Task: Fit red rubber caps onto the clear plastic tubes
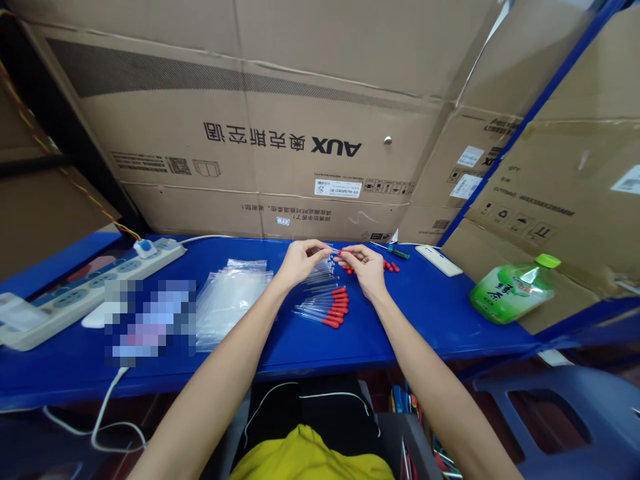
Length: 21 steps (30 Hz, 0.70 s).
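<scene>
Cardboard panels (280,87) printed with upside-down lettering wall in our workspace, filling the back and turning the corner on our right. Below them we have a blue tabletop (430,300), and past its near edge on the right we see a dark blue plastic chair (595,400). A long white power strip (97,287) lies aslant on our left, a plug in its far end. Next in size comes a stack of clear bags (233,300), flat beside our left forearm, then a green-labelled bottle (510,290) near the right-hand cardboard. Between strip and bags, a pixelated patch (153,320) hides what lies there.

Our left hand (304,260) and right hand (366,265) meet toward the back of the table, fingers narrowed to a pinch. Beyond the right one we find a white slab (439,260) and a screwdriver (399,253). Nearer us lies a fan of red-capped tubes (330,310), caps to the right; behind it is a row of clear tubes (323,270). Between our fingertips, the left fingers hold one end of a thin tube and the right fingers pinch a red cap (345,253) at its other end; we cannot tell how far it is seated. Loose red caps (393,267) lie beside the right hand.
</scene>
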### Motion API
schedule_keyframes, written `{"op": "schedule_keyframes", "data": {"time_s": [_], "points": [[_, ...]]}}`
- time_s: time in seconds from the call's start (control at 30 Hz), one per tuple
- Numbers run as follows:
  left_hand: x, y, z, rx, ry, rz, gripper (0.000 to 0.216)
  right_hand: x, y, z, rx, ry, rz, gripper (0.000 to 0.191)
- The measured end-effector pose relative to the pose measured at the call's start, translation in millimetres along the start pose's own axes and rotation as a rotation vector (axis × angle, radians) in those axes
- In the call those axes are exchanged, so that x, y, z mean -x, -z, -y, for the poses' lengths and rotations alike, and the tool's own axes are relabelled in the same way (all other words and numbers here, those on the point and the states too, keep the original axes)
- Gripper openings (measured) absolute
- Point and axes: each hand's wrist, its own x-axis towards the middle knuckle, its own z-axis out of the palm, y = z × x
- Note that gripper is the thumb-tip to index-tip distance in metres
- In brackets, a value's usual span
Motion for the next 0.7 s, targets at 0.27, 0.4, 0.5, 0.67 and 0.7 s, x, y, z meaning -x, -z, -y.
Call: {"op": "schedule_keyframes", "data": {"time_s": [0.27,0.4,0.5,0.67,0.7], "points": [[0.1,-4.7,0.3,0.084,0.047,0.006,0.024,1.2,-2.2,0.1,0.002,-0.004,-0.019,0.039],[-1.6,-3.9,2.4,0.099,0.037,0.02,0.027,0.0,-1.8,3.1,0.021,0.016,-0.039,0.039],[-2.1,-3.5,4.3,0.08,0.034,0.022,0.028,0.3,-2.0,3.3,0.044,0.026,-0.048,0.039],[-0.8,-6.1,3.6,0.085,0.034,0.028,0.026,3.3,-2.5,-0.3,0.058,0.062,-0.059,0.036],[-0.6,-7.1,3.0,0.094,0.039,0.025,0.026,3.9,-2.6,-1.1,0.059,0.071,-0.066,0.035]]}}
